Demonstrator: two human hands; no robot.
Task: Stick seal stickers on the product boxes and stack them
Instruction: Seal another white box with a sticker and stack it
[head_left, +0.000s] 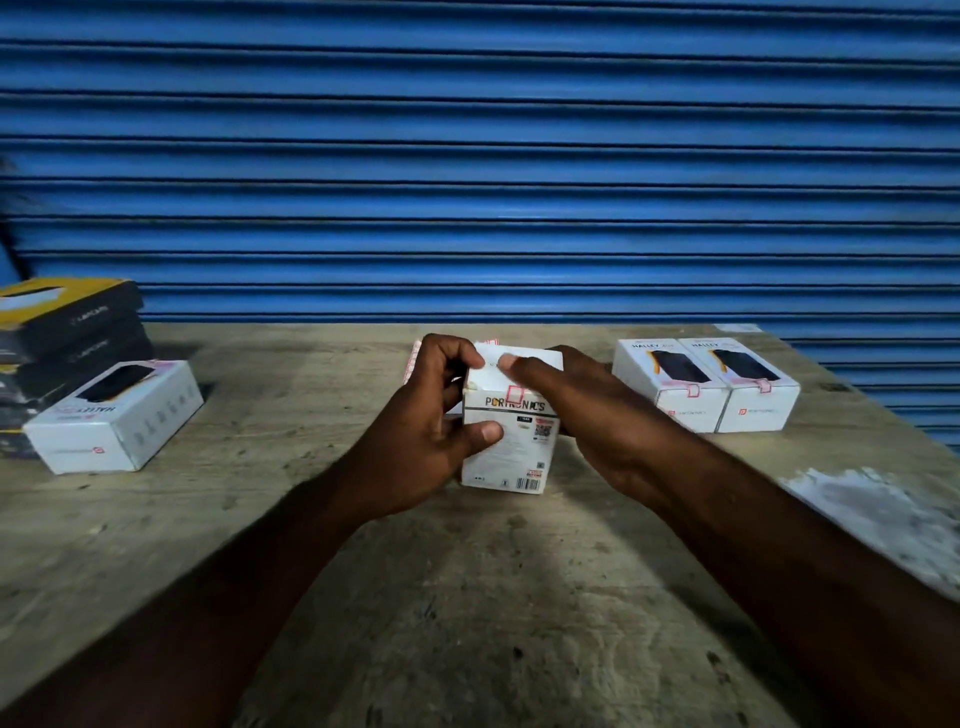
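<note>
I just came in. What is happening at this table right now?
A person holds a white box upright at the wooden table. The left hand grips its side, and the right hand holds the other side with the thumb pressing on top, near a red seal sticker folded over the top edge. A pair of sealed boxes lies at the right; a lone box lies at the left beside a stack of dark boxes.

Left hand (426, 441) gripping, right hand (597, 421) gripping

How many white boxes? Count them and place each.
4 white boxes: one between left hand and right hand; two side by side at right; one at left. Others may hide behind the hands.
</note>
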